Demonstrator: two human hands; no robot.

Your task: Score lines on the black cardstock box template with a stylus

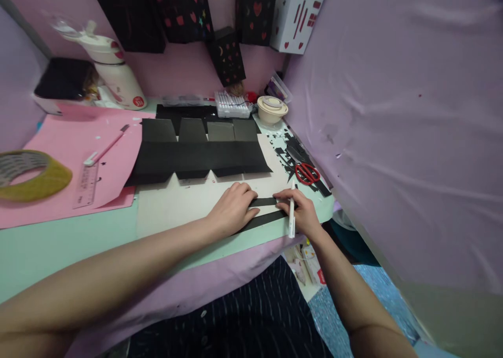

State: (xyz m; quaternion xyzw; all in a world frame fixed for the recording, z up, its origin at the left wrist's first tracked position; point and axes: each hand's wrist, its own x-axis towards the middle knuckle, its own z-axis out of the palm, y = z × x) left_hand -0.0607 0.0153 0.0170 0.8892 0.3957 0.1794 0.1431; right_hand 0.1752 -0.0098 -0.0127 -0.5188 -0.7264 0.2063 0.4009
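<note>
My left hand (232,208) lies flat on black paper strips (264,202) near the front edge of the table (70,242), pressing them down. My right hand (301,211) grips a white pen-like tool (291,219) held upright, with its fingertips touching the same strips. Just beyond the hands, a large cut black paper sheet (200,151) with flaps lies flat on a cream board (173,203).
Red-handled scissors (307,173) lie among black scraps at the right. A pink sheet (66,153) carries a clear ruler (87,182) and a pink craft knife (105,147). A yellow tape roll (31,174) sits far left. A round container (272,109), marker set and decorated boxes stand at the back.
</note>
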